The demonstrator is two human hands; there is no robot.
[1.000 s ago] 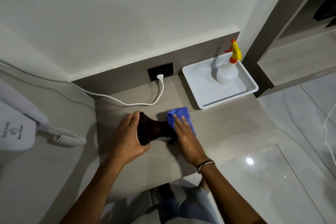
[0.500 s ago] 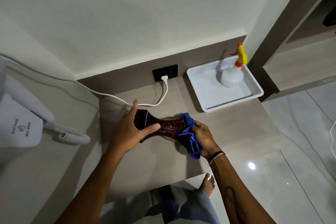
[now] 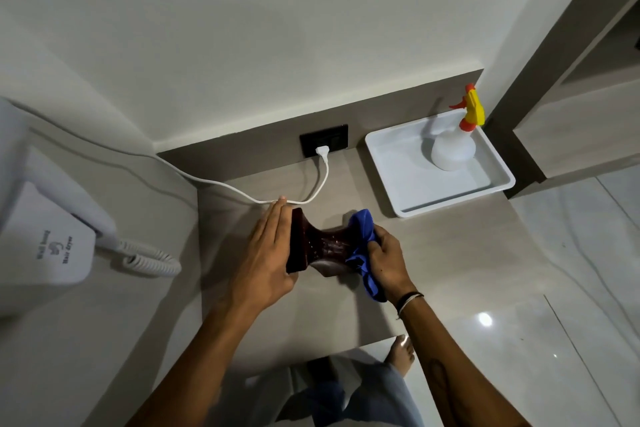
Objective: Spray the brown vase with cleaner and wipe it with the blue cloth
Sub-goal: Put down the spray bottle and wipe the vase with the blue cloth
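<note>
My left hand (image 3: 266,253) braces the brown vase (image 3: 320,246) sideways mid-bench (image 3: 450,253); my right hand (image 3: 388,262) clutches the blue cloth (image 3: 363,229) against it.

Vase (image 3: 320,246) showing dark brown-red, glossy, with small pale specks at middle. Cloth (image 3: 363,229) showing bright blue. Spray bottle (image 3: 450,149) at far right showing translucent white body, yellow head, orange trigger and collar. Tray (image 3: 388,177) showing plain white. Countertop (image 3: 433,253) showing grey-beige with faint grain. Socket plate (image 3: 323,144) showing black; plug and cable (image 3: 207,180) white. Hair dryer unit (image 3: 52,246) at left showing white with grey lettering.
</note>
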